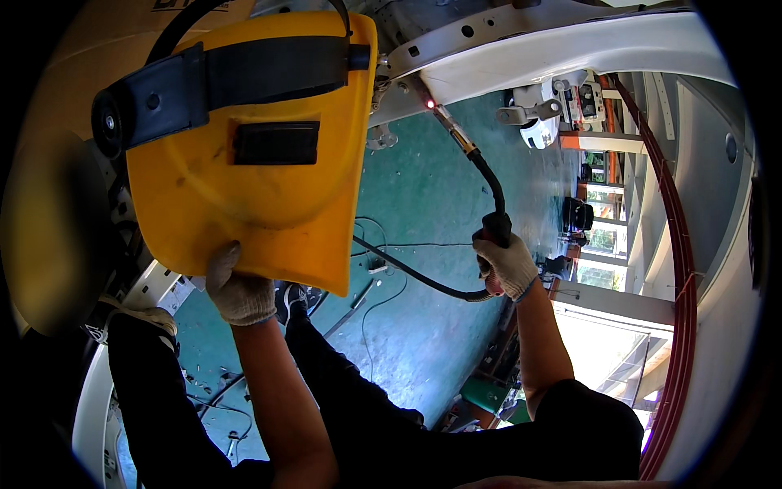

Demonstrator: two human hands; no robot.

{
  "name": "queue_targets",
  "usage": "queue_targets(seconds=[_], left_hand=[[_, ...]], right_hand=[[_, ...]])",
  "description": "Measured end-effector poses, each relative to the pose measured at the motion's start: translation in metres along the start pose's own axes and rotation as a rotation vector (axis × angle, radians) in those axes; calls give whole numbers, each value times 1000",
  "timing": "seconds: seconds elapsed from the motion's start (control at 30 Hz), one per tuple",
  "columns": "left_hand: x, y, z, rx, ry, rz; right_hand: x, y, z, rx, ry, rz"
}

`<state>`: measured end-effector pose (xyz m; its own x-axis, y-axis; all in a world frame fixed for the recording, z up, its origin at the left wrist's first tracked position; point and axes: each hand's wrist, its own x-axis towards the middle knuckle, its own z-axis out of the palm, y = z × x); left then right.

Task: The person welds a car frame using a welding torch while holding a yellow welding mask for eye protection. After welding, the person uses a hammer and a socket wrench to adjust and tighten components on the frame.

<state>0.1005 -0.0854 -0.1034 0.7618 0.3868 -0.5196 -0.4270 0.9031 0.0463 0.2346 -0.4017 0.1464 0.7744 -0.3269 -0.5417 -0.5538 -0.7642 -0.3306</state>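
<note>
My left hand [238,287], in a whitish work glove, grips the lower edge of a yellow welding mask [269,196]. The mask has a dark rectangular window and a black head strap, and its inner side faces me. In my right hand [509,262], also gloved, is the handle of a welding torch [488,179] with a black curved neck. Its nozzle points up and left to the white metal body panel [521,53]. A small red glow shows at the tip, close beside a darkened patch on the panel edge. The mask hides what lies behind it.
The torch cable [415,281] runs down and left across the green floor [432,334], where thinner cords lie. Cardboard [90,41] is at the upper left. A white vehicle [538,122] stands farther off. My feet are beside a white metal frame [151,287].
</note>
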Motion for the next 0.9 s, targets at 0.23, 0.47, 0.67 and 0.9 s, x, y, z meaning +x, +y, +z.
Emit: queue_targets(seconds=[0.23, 0.47, 0.67, 0.9], left_hand=[[-2, -5, 11, -5, -13, -23], [-14, -38, 26, -46, -60, -152], [-35, -73, 55, -38, -122, -299], [-44, -68, 88, 23, -168, -290]], right_hand=[[-3, -4, -3, -11, 6, -4], [-1, -3, -5, -19, -3, -10], [15, 17, -13, -74, -27, -108], [11, 10, -12, -59, -57, -88]])
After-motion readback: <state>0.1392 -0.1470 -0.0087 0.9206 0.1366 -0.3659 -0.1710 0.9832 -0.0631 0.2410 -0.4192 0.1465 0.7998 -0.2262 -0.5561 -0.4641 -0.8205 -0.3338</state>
